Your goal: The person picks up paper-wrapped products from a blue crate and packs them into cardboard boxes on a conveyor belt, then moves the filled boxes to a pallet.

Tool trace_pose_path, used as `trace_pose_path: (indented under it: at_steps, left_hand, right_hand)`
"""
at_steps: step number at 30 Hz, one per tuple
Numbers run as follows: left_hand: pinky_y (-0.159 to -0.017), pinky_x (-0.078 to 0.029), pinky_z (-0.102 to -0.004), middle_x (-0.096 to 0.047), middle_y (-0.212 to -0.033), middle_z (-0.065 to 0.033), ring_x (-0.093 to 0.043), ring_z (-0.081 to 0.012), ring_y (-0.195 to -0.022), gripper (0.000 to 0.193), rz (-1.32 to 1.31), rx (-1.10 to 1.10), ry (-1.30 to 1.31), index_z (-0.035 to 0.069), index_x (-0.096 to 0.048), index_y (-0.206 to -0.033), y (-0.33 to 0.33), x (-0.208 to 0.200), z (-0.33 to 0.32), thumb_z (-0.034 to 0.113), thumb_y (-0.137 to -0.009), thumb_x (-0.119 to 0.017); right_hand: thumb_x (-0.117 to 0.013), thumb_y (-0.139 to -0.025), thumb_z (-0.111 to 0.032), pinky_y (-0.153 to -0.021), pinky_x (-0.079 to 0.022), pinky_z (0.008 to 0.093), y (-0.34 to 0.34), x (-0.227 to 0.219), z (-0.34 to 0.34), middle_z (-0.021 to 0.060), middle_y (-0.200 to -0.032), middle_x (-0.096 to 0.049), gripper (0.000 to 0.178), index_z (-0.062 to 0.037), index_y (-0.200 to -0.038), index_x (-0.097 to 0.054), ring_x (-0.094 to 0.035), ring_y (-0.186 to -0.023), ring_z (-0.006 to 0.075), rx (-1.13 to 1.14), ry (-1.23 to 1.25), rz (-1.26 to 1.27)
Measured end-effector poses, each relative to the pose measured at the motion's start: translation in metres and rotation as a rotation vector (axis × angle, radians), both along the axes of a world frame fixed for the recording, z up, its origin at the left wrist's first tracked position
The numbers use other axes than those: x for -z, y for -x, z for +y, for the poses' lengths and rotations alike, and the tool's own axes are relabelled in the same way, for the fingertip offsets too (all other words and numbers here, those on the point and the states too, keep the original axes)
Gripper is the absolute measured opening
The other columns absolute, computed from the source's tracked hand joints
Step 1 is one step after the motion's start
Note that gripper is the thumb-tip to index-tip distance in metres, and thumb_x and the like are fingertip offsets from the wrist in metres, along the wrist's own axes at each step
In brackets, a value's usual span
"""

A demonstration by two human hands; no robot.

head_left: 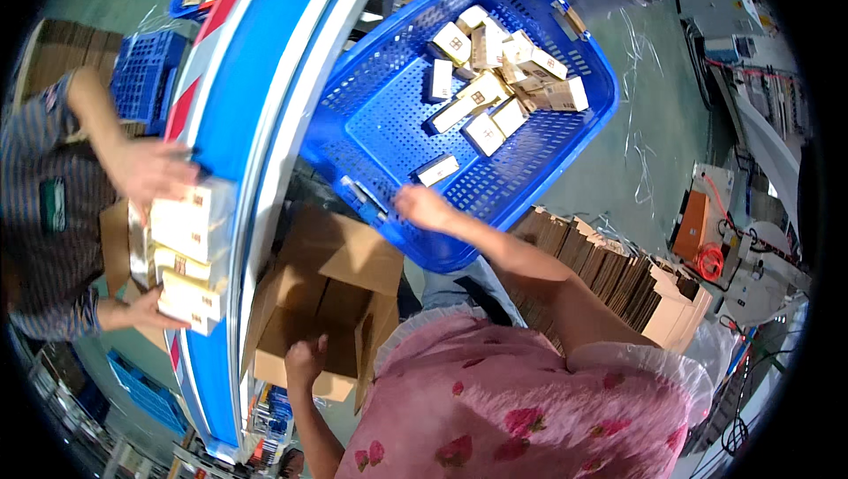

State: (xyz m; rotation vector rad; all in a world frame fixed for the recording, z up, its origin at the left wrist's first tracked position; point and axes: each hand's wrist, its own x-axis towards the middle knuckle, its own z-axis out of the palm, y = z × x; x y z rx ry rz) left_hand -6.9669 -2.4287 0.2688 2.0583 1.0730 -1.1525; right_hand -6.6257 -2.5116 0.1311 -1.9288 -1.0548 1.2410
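Note:
My right hand (424, 208) is above the near end of a blue perforated plastic basket (371, 139), its fingers curled. Whatever they may hold is hidden. Just beyond it a small cream carton (437, 170) lies on the basket floor. More small cream and gold cartons (484, 95) lie in a loose heap toward the basket's far end. My left hand (306, 361) is closed, thumb up, over the near side of an open cardboard box (305, 302). I cannot make out anything in its fingers. The part of the box's inside that shows is bare cardboard.
A blue conveyor belt (247, 82) with metal rails runs along my left. Across it, a co-worker's hands (155, 170) hold a group of cream cartons (187, 232). Stacked flat cardboard (609, 276) stands at my right. Blue crates (146, 82) stand at the far left.

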Motion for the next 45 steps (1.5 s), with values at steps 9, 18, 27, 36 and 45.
trace_pose_path:
  at_steps: [9, 18, 27, 36, 45]
  left_hand:
    - [-0.079, -0.041, -0.0359, -0.048, -0.106, -0.0174, -0.049, -0.0324, -0.092, 0.041, -0.552, 0.224, 0.123, 0.002, -0.045, -0.109, -0.337, 0.159, -0.031, 0.016, -0.071, -0.057]
    - [-0.091, -0.025, -0.0491, -0.029, -0.127, -0.0132, -0.031, -0.0277, -0.116, 0.056, -0.35, 0.351, -0.012, 0.02, -0.022, -0.127, -0.362, 0.331, -0.07, 0.007, -0.077, -0.044]
    - [-0.065, -0.045, -0.0421, -0.059, -0.081, -0.0168, -0.057, -0.034, -0.075, 0.042, -0.206, -0.236, -0.259, 0.005, -0.04, -0.095, -0.414, 0.328, 0.027, 0.025, -0.065, -0.063]
    - [-0.074, -0.043, -0.0411, -0.056, -0.088, -0.0212, -0.055, -0.036, -0.082, 0.067, -0.162, -0.351, 0.069, 0.002, -0.02, -0.116, -0.402, 0.352, 0.001, 0.021, -0.067, -0.062]
    - [-0.093, -0.028, -0.0369, -0.038, -0.116, -0.0206, -0.037, -0.0316, -0.108, 0.071, -0.993, 0.109, -0.424, 0.002, -0.029, -0.121, -0.504, 0.348, 0.071, 0.014, -0.062, -0.066]
  right_hand:
    - [-0.049, -0.071, -0.017, -0.079, -0.041, 0.0364, -0.189, 0.117, -0.079, 0.0186, -0.094, -0.054, 0.027, -0.0043, -0.095, -0.053, -0.051, -0.092, 0.0304, 0.265, 0.704, -0.364]
    - [-0.063, -0.064, -0.03, -0.089, -0.028, 0.0464, -0.194, 0.223, -0.078, 0.0122, -0.109, -0.044, 0.043, -0.0081, -0.099, -0.053, -0.032, -0.11, 0.0347, -0.06, 0.851, -0.723]
    - [-0.05, -0.064, -0.006, -0.07, -0.044, 0.0261, -0.179, 0.238, -0.062, 0.0085, -0.091, -0.054, 0.035, -0.0003, -0.098, -0.051, -0.053, -0.082, 0.0196, 1.535, 0.143, 0.34]
    - [-0.05, -0.066, -0.005, -0.076, -0.04, 0.0284, -0.161, 0.211, -0.031, 0.0139, -0.096, -0.051, 0.044, 0.0048, -0.107, -0.038, -0.048, -0.09, 0.0191, 0.925, 0.218, 0.525]
    - [-0.065, -0.064, -0.005, -0.075, -0.042, 0.0267, -0.242, 0.227, -0.039, 0.0102, -0.096, -0.054, 0.04, 0.0022, -0.1, -0.049, -0.053, -0.085, 0.0164, 1.3, -0.1, 0.224]
